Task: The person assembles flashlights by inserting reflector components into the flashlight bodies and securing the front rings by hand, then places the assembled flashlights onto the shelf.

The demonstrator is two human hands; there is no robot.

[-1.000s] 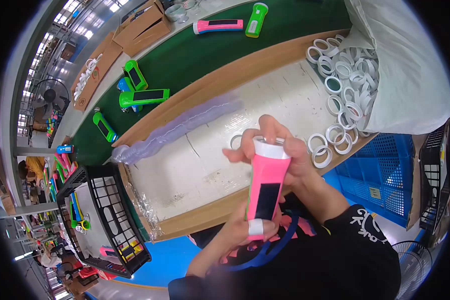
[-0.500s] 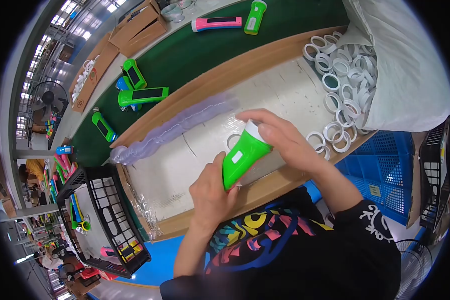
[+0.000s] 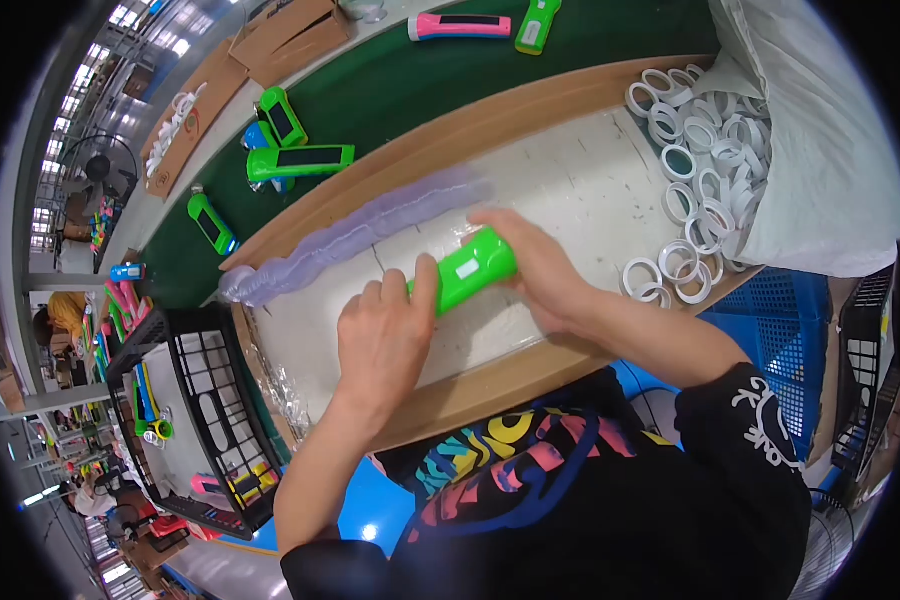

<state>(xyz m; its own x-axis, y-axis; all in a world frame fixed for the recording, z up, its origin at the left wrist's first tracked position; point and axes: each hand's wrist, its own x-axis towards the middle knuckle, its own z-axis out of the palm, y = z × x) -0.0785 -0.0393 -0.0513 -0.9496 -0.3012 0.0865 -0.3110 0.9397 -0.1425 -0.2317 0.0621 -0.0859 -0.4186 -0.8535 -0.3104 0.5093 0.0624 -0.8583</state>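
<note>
A green flashlight [image 3: 473,270] lies across both hands above the white-lined tray. My left hand [image 3: 382,335] is wrapped around its handle end, back of the hand up. At the wide head end, my right hand [image 3: 542,268] is closed around the rim, which its palm and fingers hide. A small pale patch shows on the flashlight's side. Behind the hands lies a long stack of clear purplish discs [image 3: 360,232]. To the right, loose white rings [image 3: 680,260] lie near my right forearm.
The cardboard-edged tray [image 3: 530,388] fills the middle. A white sack [image 3: 810,150] spills many rings at right. Beyond, a green belt [image 3: 390,110] carries several green flashlights [image 3: 300,160] and a pink flashlight [image 3: 460,27]. A black crate [image 3: 215,415] stands at left, a blue crate [image 3: 755,335] at right.
The flashlight has turned from steep to nearly level, its head swinging right. The white rim at its head is now covered by my right hand. My left hand has moved up and left.
</note>
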